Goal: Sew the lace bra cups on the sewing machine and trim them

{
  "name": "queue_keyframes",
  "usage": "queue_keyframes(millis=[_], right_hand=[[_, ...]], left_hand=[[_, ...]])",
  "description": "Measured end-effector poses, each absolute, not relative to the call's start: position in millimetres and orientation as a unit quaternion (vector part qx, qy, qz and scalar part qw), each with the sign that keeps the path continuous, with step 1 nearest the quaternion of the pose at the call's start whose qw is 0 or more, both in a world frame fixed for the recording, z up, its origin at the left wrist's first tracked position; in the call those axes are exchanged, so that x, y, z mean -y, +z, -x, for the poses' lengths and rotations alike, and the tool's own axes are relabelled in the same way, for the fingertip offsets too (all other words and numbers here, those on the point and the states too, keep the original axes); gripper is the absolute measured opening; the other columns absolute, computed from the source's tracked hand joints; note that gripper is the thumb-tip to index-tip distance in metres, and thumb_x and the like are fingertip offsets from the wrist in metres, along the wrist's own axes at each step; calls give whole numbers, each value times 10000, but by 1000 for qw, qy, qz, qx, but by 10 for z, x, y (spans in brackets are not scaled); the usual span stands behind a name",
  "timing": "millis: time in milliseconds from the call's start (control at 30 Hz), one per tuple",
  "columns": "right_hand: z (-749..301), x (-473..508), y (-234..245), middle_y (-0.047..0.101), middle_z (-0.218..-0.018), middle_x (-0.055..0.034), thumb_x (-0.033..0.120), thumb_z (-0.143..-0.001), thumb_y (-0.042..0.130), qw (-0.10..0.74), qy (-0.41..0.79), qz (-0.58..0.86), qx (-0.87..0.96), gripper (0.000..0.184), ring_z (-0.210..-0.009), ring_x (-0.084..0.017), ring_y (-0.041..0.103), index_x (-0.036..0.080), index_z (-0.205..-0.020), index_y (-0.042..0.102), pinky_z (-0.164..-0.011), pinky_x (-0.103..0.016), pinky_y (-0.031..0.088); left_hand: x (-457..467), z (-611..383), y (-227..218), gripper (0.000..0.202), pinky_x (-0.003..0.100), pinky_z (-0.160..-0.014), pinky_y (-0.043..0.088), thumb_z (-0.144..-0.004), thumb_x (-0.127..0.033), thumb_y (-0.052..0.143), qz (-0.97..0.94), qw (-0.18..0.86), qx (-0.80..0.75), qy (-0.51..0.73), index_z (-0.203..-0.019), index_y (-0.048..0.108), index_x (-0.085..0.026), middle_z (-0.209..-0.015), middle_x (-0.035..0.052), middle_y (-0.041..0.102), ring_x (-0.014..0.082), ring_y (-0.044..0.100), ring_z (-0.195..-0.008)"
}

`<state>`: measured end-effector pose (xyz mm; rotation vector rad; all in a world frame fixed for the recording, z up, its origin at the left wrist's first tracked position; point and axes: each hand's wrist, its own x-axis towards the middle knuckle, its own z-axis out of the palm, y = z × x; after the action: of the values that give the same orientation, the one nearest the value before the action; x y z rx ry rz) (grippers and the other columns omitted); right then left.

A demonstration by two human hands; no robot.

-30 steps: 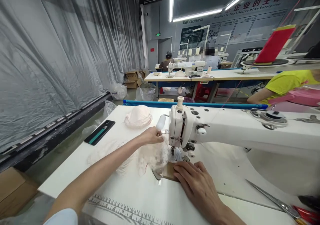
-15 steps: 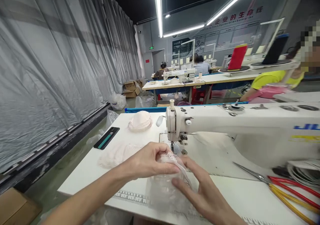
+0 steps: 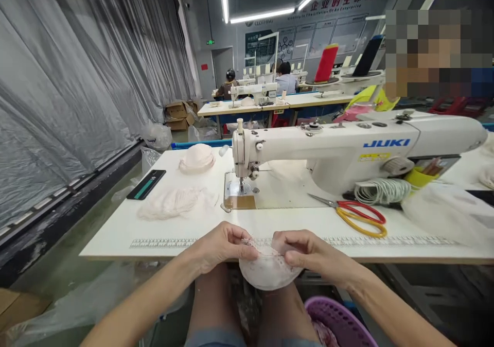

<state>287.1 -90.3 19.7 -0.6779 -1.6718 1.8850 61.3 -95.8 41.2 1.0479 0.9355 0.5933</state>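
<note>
Left hand [image 3: 222, 245] at 10, right hand [image 3: 314, 250] at 2 o'clock, fingers [image 3: 246, 253] pinching fabric cup [image 3: 268, 275]; cup now farther from sewing machine [image 3: 301, 146] at 12.

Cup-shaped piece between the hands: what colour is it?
The cup-shaped piece is whitish, seen best in the head view now.

Blue "JUKI" on your sewing machine [image 3: 332, 149], lettering on the far wall [image 3: 266, 24].
The brand stands on your machine's right part, above a yellow label [image 3: 374, 157] too small to read; up on that wall you see "企业的生命线" in red over "Quality Is The Lifeline Of An Enterprise", with "CLOTHING" farther left; on your desk [image 3: 111, 233], the ruler scale's [image 3: 162, 243] markings are too fine to read.
</note>
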Motion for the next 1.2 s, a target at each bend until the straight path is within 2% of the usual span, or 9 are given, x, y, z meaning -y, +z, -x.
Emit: queue_keyframes(millis=[167, 400, 533, 733, 933, 1067, 1200], right_hand=[[-2849, 1023, 97, 493, -671, 16, 394, -702, 727, 228, 708, 278, 607, 300, -629, -97, 412, 109, -705, 632, -576, -228, 295], [-2871, 1132, -39, 568, -728, -4, 355, -705, 731, 178, 746, 269, 582, 269, -680, -108, 495, 109, -776, 649, -635, -233, 373], [-2801, 1172, -116, 568, -694, 19, 347, -650, 770, 182, 748, 283, 572, 300, -650, -97, 495, 124, -780, 619, -623, -224, 394], [-2790, 1192, -214, 572, -715, 25, 296, -679, 756, 192, 746, 283, 572, 252, -666, -88, 502, 130, -800, 609, -643, -213, 404], [-2904, 1183, -255, 594, -771, 10, 268, -708, 737, 174, 775, 276, 542, 251, -701, -88, 530, 136, -889, 624, -645, -201, 417], [-2917, 1201, -317, 581, -672, 18, 308, -707, 734, 163, 780, 281, 535, 237, -580, -75, 495, 125, -826, 643, -544, -195, 400], [-2901, 1214, -422, 500, -541, 47, 357, -704, 729, 174, 779, 294, 526, 251, -482, -60, 428, 126, -705, 631, -475, -194, 355]], left_hand=[[1115, -624, 265, 317, 211, -599, 404, -467, -304, 865, -449, 739, -431, 258, -657, 719, -96, -584, 19, 653, 89, 532, -549], [1266, -569, -19, 360, 220, -625, 415, -451, -340, 871, -410, 763, -431, 252, -659, 709, -94, -600, 26, 662, 95, 549, -559], [1315, -547, -177, 361, 211, -600, 396, -472, -333, 866, -391, 769, -433, 261, -673, 687, -92, -593, 15, 646, 89, 539, -548], [1383, -544, -362, 347, 201, -587, 399, -491, -307, 865, -347, 796, -410, 279, -670, 660, -92, -593, 7, 640, 82, 537, -541], [1401, -528, -462, 406, 236, -652, 448, -540, -329, 846, -337, 821, -386, 251, -839, 708, -92, -735, 67, 697, 129, 598, -644], [1407, -528, -501, 436, 238, -627, 446, -503, -357, 858, -316, 830, -399, 229, -824, 715, -100, -700, 60, 692, 134, 595, -619], [1422, -576, -544, 447, 224, -627, 440, -463, -357, 871, -306, 834, -404, 217, -805, 723, -109, -685, 44, 686, 122, 582, -613]])
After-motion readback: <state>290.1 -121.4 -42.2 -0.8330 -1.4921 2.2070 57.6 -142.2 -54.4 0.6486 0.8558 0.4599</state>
